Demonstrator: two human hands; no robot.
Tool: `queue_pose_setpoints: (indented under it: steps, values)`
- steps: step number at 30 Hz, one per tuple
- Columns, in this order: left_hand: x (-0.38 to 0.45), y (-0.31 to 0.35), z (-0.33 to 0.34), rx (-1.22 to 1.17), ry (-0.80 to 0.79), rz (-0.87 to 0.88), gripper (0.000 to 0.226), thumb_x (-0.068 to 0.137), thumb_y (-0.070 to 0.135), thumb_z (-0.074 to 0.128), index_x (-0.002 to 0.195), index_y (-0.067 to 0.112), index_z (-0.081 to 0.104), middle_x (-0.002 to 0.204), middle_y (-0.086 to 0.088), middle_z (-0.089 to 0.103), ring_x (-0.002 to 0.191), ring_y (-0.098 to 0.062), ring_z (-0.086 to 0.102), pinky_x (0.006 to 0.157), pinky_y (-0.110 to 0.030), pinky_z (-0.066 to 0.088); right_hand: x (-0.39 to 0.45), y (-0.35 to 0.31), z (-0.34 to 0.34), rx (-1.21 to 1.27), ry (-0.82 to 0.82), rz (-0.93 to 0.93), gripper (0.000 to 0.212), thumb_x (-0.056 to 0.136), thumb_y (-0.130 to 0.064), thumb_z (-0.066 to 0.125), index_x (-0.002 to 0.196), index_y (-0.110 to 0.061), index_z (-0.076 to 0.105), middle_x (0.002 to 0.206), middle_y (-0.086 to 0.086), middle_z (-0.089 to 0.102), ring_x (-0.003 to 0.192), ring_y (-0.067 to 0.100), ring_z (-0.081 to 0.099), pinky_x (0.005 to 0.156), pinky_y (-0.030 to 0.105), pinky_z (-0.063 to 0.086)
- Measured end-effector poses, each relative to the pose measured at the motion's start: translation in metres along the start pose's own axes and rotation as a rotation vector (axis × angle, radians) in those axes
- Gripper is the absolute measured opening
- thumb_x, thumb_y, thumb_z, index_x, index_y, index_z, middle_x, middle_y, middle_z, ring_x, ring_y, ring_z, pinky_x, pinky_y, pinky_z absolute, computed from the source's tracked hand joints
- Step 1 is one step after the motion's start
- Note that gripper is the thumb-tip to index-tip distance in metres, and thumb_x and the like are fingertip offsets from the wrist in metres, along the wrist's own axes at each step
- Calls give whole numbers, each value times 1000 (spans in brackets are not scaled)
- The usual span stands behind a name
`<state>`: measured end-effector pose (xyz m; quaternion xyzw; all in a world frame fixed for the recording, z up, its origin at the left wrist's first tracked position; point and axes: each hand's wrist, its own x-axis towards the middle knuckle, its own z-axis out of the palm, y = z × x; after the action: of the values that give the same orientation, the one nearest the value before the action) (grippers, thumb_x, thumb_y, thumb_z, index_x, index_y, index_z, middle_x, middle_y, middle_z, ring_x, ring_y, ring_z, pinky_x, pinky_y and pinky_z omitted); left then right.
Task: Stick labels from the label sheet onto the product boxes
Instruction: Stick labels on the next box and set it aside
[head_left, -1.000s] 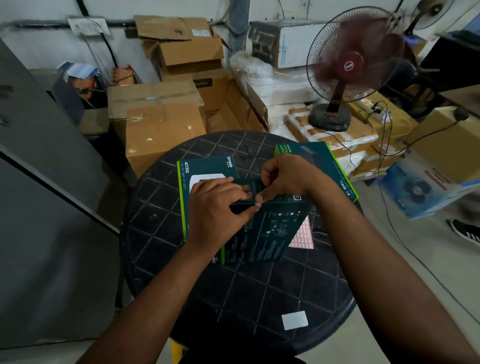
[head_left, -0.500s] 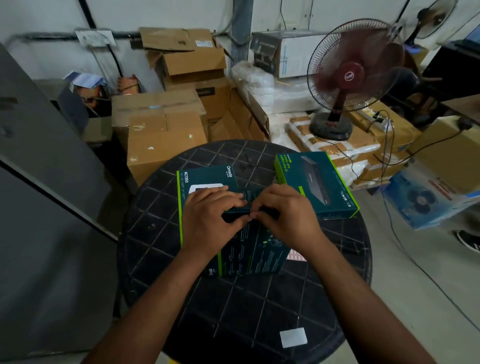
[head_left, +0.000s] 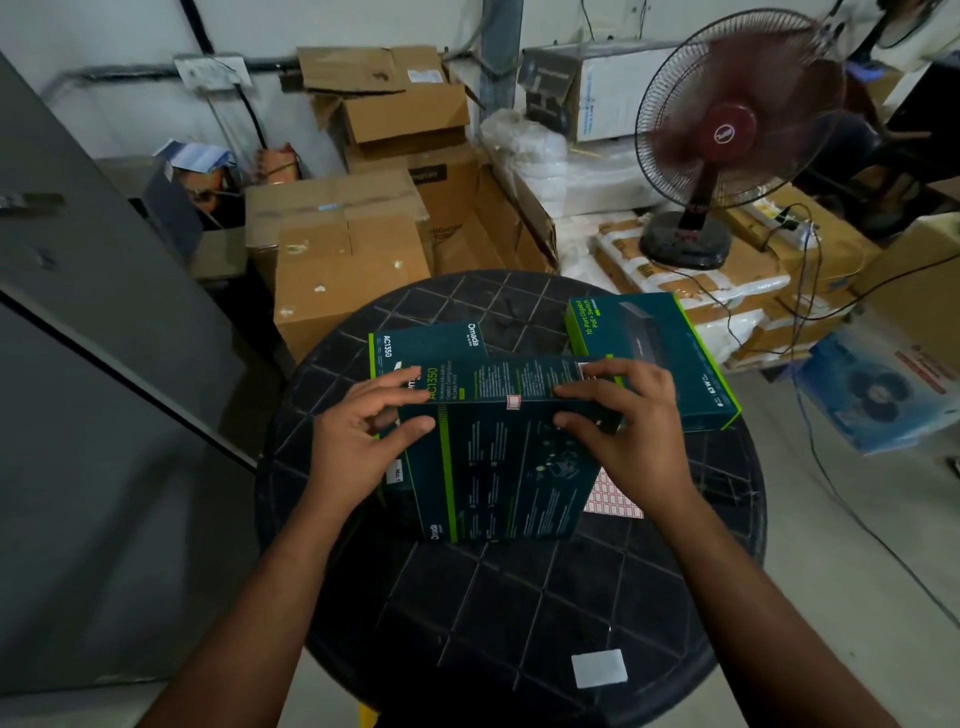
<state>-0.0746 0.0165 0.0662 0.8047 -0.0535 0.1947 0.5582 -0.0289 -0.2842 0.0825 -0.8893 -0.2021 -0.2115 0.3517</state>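
Note:
A dark teal product box (head_left: 498, 457) is tilted up over the round black table (head_left: 519, 597), held at both ends. My left hand (head_left: 358, 441) grips its left end and my right hand (head_left: 623, 431) grips its right end. A small red-bordered label (head_left: 513, 401) is stuck on the box's upper edge. Under it lies a second teal box (head_left: 431, 340) marked AC1350. A third teal box (head_left: 654, 353) lies at the table's right. The red-and-white label sheet (head_left: 613, 499) peeks out under the held box, below my right hand.
A white square sticker (head_left: 599, 668) lies near the table's front edge. Cardboard cartons (head_left: 343, 260) are stacked behind the table. A maroon fan (head_left: 727, 130) spins at the back right, with cables trailing over the floor. A grey cabinet (head_left: 78, 364) stands on the left.
Both hands moved apart from the middle of the box's edge to its two ends. The small label now shows uncovered on the edge, and the box is turned up towards me.

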Motion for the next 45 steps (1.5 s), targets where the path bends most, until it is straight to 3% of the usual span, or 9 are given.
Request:
queue_pose_setpoints:
  steps: [8,15,25,30,33,36,38,41,45]
  values:
    - [13,0,2,-172,0,-70,27,77,14,78,90,38,78,117,7,74,118,-15,66,91,-27,56,12,4,-1,96,21,4,18,77,-27,84,95,-27,81,99,-8,70,106,28,59,95,14,32]
    - [11,-5,1,-208,-26,-91,25,81,14,74,90,37,77,119,7,73,122,-18,63,108,-51,46,1,17,-12,351,91,122,16,76,-11,85,90,-17,80,104,-6,74,107,12,69,84,29,59]
    - [6,-10,2,-268,-14,-129,21,77,50,79,92,35,76,125,6,71,128,-20,59,110,-56,42,-1,36,-23,672,34,305,14,74,-16,81,85,-24,81,103,-2,77,103,18,72,79,31,61]
    - [-7,-19,4,-386,-9,-287,63,82,14,73,134,45,56,147,10,54,137,-12,48,115,-42,38,-8,36,-22,739,64,346,20,79,-9,79,92,-23,80,109,1,76,107,21,72,83,33,61]
    - [-24,-22,7,-380,-37,-482,60,89,43,71,142,52,44,156,7,43,139,-20,42,113,-49,35,-27,35,-14,866,74,574,22,100,-25,60,118,-30,70,98,0,70,90,15,67,70,29,58]
    - [-42,-22,19,-415,-34,-778,54,88,79,37,129,47,51,143,-5,53,133,-36,48,95,-52,49,-47,39,-12,708,-298,905,45,98,-71,15,127,-64,49,106,11,63,87,25,64,58,32,53]
    - [-52,-17,25,-441,-60,-887,40,100,62,30,123,40,55,140,-10,56,129,-37,51,85,-51,53,-55,36,-8,764,-510,1059,59,92,-76,5,134,-57,42,113,17,65,92,35,72,58,39,59]
    - [-54,-7,31,-431,-60,-936,33,109,32,28,113,27,61,125,-18,66,107,-35,64,79,-51,54,-56,30,-6,828,-550,1104,57,101,-65,18,127,-32,57,106,12,72,87,33,74,56,39,60]
    - [-44,7,43,-413,-143,-1005,35,108,26,39,82,15,60,60,1,71,54,-9,69,54,-24,55,-50,34,-23,813,-536,1133,35,88,-45,66,88,-10,65,78,14,69,68,31,67,76,44,50]
